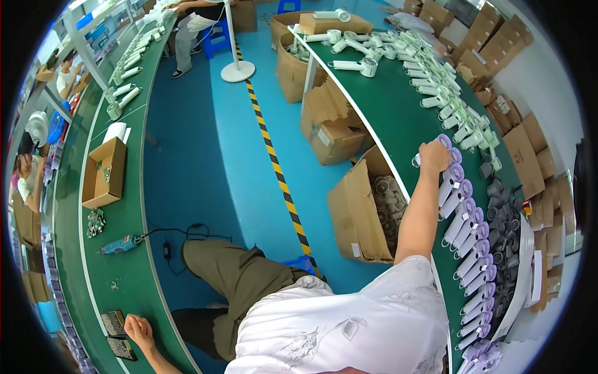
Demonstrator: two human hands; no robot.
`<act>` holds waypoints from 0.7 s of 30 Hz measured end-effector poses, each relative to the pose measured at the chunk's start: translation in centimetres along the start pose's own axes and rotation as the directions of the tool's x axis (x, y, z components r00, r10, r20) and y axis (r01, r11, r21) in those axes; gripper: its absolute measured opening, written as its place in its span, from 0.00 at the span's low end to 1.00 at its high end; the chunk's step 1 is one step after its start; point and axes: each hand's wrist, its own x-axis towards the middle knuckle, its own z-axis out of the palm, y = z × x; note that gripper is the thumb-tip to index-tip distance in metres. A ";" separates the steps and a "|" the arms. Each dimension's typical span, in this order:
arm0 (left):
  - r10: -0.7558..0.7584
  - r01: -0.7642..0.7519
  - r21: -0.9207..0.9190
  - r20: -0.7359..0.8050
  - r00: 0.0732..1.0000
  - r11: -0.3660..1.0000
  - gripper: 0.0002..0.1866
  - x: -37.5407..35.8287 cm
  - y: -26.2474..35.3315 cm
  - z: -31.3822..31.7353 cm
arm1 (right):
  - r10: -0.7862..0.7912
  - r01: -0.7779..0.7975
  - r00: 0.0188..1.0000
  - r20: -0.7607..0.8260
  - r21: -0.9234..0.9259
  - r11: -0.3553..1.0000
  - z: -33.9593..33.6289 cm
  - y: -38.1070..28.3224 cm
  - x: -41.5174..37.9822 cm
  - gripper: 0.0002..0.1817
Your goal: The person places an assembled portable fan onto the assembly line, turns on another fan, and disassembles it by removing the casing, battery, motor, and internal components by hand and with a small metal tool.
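Observation:
My right hand (pixel 434 156) reaches out over the right-hand bench, its fingers wrapped round a white and purple handheld fan (pixel 443 141) at the far end of a row. A white handle end shows beside the fingers. Below it, several more purple-headed fans (pixel 466 215) lie side by side. On the left bench, my left hand (pixel 138 330) rests near the edge with its fingers curled; whatever may be inside is hidden. Close beside it are two small trays of tiny parts, an upper tray (pixel 114 323) and a lower tray (pixel 121 348).
A teal electric screwdriver (pixel 121 245), a heap of circuit boards (pixel 96 223) and a cardboard box (pixel 104 174) are on the left bench. Pale green fans (pixel 436 87) and dark grey parts (pixel 503 218) cover much of the right bench. An open carton (pixel 355 215) stands below. Other people sit further off.

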 end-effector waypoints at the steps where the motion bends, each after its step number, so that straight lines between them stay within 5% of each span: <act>1: -0.002 0.002 0.003 -0.008 1.000 1.000 0.23 0.0 -0.2 -0.3 | 0.034 -0.037 0.998 0.052 0.043 0.998 0.0 -0.1 0.4 0.20; 14: 0.025 -0.025 0.019 -0.019 1.000 1.000 0.23 -0.2 -0.4 -0.1 | 0.036 -0.116 0.983 0.182 0.453 0.884 -5.7 -2.2 -2.4 0.35; 17: 0.033 -0.032 0.018 -0.041 0.999 0.999 0.22 -0.2 -0.4 0.2 | 0.058 0.063 0.985 -0.165 0.645 0.761 -5.4 -3.5 -4.6 0.34; 21: 0.024 -0.023 0.012 -0.016 1.000 1.000 0.22 0.0 -0.1 0.4 | -0.040 0.180 0.982 -0.187 0.834 0.522 -9.4 -6.1 -9.3 0.31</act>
